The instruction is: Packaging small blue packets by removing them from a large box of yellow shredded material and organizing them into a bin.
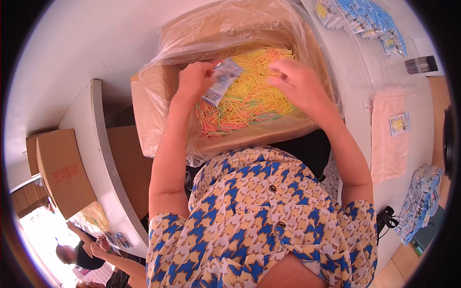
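Note:
My left hand [196, 79] pinches a small clear printed plastic packet [224, 80] by its side, over the left part of a cardboard box [144, 117]. Thin short sticks [257, 91] in yellow, orange, pink and green fill the box in a loose heap. Above the heap's right side hangs my right hand [300, 86], slightly blurred. Its thumb and fingers are bent but apart, and I see nothing between them. A crinkled clear plastic liner [192, 38] covers the box walls and spills over the rim.
Filled packets [362, 19] lie at the far right, and a bundle [420, 204] lies nearer. One packet [398, 124] rests on a pink cloth [388, 158], below a dark-capped clear container [420, 65]. Left stand a white partition [103, 125] and brown carton [65, 173]. Other people's hands [98, 247] work lower left.

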Motion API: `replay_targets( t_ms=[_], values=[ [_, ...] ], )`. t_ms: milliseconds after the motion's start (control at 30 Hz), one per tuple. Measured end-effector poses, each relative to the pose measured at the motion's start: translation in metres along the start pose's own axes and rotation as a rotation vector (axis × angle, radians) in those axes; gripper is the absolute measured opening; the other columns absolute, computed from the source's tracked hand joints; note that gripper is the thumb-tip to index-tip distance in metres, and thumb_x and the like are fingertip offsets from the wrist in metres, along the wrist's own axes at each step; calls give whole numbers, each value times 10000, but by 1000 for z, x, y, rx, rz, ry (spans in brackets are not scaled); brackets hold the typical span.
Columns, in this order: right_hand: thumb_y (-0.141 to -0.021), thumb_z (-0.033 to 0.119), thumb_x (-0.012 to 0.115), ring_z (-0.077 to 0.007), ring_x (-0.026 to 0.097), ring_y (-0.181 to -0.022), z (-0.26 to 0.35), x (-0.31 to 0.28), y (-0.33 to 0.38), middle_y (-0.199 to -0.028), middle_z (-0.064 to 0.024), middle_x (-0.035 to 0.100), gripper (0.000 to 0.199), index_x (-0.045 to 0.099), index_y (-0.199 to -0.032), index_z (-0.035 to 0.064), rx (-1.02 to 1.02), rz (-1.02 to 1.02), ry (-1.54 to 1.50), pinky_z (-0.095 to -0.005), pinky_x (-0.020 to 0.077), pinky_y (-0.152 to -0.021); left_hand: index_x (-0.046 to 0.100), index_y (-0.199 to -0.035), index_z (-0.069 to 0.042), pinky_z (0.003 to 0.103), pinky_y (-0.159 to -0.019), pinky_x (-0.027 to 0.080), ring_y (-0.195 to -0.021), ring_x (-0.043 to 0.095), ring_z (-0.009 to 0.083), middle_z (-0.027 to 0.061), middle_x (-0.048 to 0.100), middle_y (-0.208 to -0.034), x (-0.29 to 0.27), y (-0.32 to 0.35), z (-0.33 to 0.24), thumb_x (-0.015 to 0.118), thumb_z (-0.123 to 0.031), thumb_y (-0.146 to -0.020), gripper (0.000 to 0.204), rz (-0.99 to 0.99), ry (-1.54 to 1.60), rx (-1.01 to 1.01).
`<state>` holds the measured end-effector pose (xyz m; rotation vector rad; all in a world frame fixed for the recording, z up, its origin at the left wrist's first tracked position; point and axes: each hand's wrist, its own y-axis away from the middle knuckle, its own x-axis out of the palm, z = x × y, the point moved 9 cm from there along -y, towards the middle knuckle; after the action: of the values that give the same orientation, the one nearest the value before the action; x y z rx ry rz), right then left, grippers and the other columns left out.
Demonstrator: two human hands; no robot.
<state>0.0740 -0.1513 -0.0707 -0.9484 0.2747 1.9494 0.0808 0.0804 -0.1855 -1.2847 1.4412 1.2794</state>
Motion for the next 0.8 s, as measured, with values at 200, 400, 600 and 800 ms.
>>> replay_targets(
  t_ms=[200,400,600,800],
  values=[
    [-799,324,646,-294,617,-686,-32,48,-47,-735,-167,630,338,627,-845,-9,69,207,0,-385,472,-611,657,-955,18,207,-600,414,-679,485,19,-44,608,-771,-29,16,-78,590,-73,-868,143,222,1273,256],
    [-781,197,657,-281,567,-558,-48,33,-42,-641,-165,602,222,624,-792,-23,271,255,-394,-368,471,-573,666,-894,31,217,-554,398,-631,455,18,-45,580,-679,-19,0,-84,603,-140,-872,184,-50,1244,260],
    [-759,58,554,-280,639,-786,-150,82,22,-839,-156,655,119,648,-794,-5,35,732,805,-374,515,-685,672,-806,28,241,-488,356,-551,409,27,-30,553,-581,-13,-5,-85,631,-145,-840,181,-207,1274,178],
    [-754,70,540,-307,643,-865,-185,88,35,-879,-178,656,154,666,-817,6,-11,832,900,-386,518,-739,678,-816,17,258,-489,366,-526,424,44,-7,558,-567,-11,-10,-95,644,-178,-822,198,-237,1298,164]
  ],
)
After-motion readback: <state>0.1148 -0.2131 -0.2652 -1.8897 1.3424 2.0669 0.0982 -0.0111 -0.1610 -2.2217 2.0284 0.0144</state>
